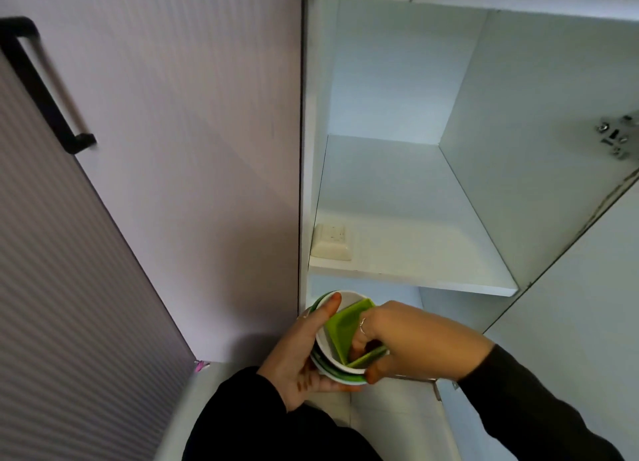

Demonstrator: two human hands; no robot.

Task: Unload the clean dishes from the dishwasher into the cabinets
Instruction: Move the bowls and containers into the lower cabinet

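A stack of white and green bowls [325,351] is held low in front of an open white cabinet [408,198]. My left hand [304,353] cups the stack from below and the left, its thumb over the rim. Inside the top bowl lie green square dishes [342,327]. My right hand [397,336] grips the green dishes from the right, fingers curled inside them and thumb at the stack's lower edge. The bowls are just below the cabinet's shelf [415,277], which carries no dishes.
A cream socket box [332,243] sits on the shelf's left front corner. A closed cabinet door with a black handle [45,87] fills the left. The open door with its metal hinge [615,139] stands at the right.
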